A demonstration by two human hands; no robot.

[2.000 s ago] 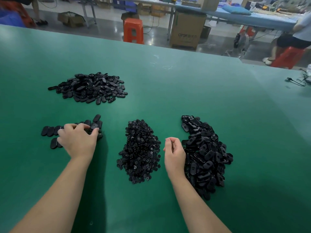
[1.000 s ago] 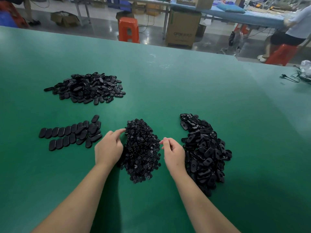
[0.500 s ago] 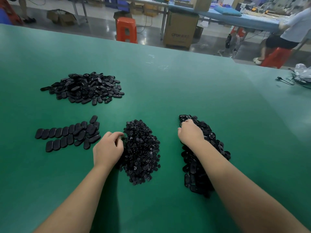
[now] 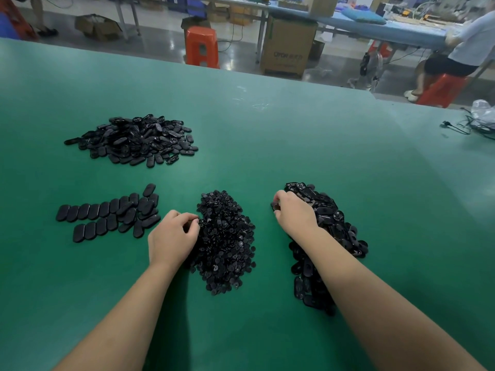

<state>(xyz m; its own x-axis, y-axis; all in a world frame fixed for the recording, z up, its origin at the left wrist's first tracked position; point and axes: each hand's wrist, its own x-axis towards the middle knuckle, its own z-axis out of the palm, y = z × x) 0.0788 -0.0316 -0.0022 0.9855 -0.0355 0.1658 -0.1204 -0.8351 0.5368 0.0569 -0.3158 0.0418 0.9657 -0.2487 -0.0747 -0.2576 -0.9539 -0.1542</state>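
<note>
Several heaps of black plastic parts lie on a green table [image 4: 267,145]. My left hand [image 4: 171,236] sits at the left edge of the middle heap of small round pieces [image 4: 227,242], with its fingertips curled and pinching into that edge. My right hand [image 4: 294,215] rests on the near-left top of the right heap of oval shells [image 4: 337,228], fingers curled round a dark shell at its tips. My right forearm hides the lower part of that heap.
Rows of oval caps [image 4: 107,212] lie flat left of my left hand. A further heap of oval parts [image 4: 136,140] sits behind them. Cables and a plastic bag [image 4: 482,119] lie at the far right edge. Beyond the table stand an orange stool [image 4: 202,46] and a cardboard box [image 4: 288,46].
My left hand left the rows of caps and came to the middle heap. My right hand went from the gap between the heaps onto the right heap and curled there.
</note>
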